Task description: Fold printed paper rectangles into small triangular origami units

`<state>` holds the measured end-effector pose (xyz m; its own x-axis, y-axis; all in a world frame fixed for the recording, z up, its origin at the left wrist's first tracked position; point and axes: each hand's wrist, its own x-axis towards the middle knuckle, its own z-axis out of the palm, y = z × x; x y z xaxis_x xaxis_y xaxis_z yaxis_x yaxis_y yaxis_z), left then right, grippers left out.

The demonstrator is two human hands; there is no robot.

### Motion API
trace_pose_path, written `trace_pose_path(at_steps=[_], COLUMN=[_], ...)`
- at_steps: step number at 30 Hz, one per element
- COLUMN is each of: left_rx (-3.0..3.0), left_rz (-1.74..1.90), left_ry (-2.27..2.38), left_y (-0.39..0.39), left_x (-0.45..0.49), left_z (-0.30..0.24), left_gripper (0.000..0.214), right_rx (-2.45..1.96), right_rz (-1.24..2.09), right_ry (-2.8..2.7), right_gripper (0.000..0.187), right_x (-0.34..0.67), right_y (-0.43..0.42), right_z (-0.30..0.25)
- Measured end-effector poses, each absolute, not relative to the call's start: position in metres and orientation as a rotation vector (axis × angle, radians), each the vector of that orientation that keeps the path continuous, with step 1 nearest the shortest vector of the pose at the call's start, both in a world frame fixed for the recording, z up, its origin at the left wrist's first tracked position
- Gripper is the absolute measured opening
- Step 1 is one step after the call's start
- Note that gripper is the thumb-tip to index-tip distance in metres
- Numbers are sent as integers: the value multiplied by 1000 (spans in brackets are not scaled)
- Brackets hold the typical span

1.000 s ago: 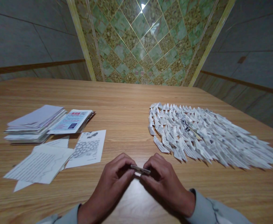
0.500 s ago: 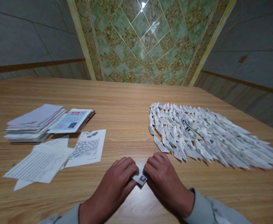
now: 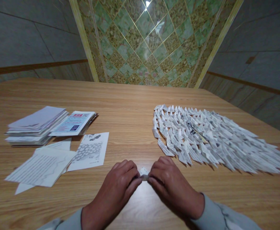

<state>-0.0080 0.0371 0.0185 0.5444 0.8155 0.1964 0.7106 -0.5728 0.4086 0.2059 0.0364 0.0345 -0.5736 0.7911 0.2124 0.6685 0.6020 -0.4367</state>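
A small folded piece of printed paper (image 3: 143,172) is pinched between my two hands, low in the middle of the view. My left hand (image 3: 120,183) closes on its left end, thumb toward me and fingers behind. On the right end my right hand (image 3: 170,182) has the same kind of pinch. Only a pale peak and a darker strip along the near edge show between the fingertips; the ends of the paper are hidden. Right of my hands, many folded paper boats (image 3: 192,131) stand packed in rows.
On the left of the wooden table (image 3: 120,105) lie a stack of papers (image 3: 38,119) and a smaller pile topped by a blue-and-red printed sheet (image 3: 74,123). Nearer are loose lined sheets (image 3: 41,166) and a sheet with a grey picture (image 3: 90,151). A tiled wall (image 3: 144,48) stands behind.
The paper's near corner, which pointed toward me with a dark printed letter, is folded up into a narrow strip. My thumbs have moved up along that edge. The piles stay put.
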Motion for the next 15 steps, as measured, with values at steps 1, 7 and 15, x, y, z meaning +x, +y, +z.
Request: trace_pose_path(at_steps=[1,7,15], left_rx=[2505,2526,2656], left_rz=[530,465,444], left_ry=[1280,1359,1433], left_y=[38,40,44], left_x=[-8,-11,-6], left_z=[18,20,16], left_gripper=[16,18,17], right_rx=[-1184,-1259,-1340], right_rz=[449,487,504], right_ry=[-2441,-2401,-2332], right_gripper=[18,12,9], right_x=[206,204,203], right_y=[37,40,42], right_z=[33,27,22])
